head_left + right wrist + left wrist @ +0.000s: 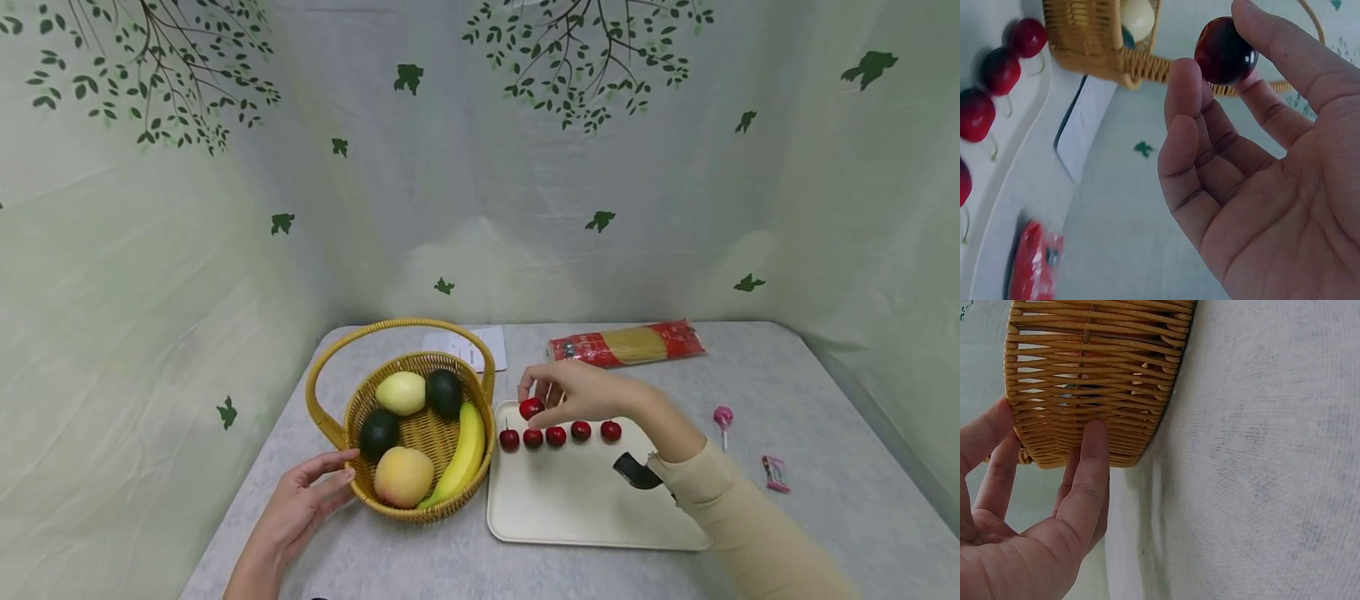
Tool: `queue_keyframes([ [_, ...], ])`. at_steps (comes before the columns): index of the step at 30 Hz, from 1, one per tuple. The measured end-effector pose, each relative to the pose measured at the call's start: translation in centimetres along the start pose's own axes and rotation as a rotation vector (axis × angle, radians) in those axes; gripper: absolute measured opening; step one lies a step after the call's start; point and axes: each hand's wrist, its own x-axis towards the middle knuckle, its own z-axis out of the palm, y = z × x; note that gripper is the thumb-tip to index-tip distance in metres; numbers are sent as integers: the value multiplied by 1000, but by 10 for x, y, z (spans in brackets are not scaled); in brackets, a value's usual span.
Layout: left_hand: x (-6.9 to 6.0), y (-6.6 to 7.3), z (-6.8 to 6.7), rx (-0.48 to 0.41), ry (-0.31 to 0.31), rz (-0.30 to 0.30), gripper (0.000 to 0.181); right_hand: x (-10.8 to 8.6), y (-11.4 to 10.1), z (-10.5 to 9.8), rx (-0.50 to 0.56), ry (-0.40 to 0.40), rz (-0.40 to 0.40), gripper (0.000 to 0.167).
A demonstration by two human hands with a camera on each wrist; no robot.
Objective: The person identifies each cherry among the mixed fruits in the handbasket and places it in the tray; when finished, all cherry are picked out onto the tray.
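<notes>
Between thumb and fingertips, my right hand (581,392) pinches a dark red cherry (531,408) above the far left part of the cream tray (570,517). The right wrist view shows that cherry (1225,53) up close, clear of the tray. Below it, several more cherries (556,437) stand in a row on the tray. My left hand (303,500) touches the near left side of a yellow wicker basket (423,515), its fingertips against the woven wall (1085,381). Inside the basket lie a banana (463,454), a peach (403,477), a lemon (401,393) and two dark green avocados (444,393).
A red packet of spaghetti (633,344) lies at the back of the table. Behind the basket is a white card (491,342). Right of the tray are a pink lollipop (723,416) and a small wrapped candy (776,474). The tall basket handle (408,322) arches upward.
</notes>
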Motion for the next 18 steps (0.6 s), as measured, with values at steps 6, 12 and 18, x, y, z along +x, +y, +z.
queue_keyframes([
  [6, 1, 0, 0, 8, 1, -1, 31, -22, 25, -4, 37, 86, 70, 34],
  [12, 2, 0, 0, 13, 3, -6, 33, -41, 54, -1, 68, 161, 127, 33],
  [18, 1, 0, 0, 15, 5, -8, 32, -61, 83, 2, 69, 234, 209, 30],
])
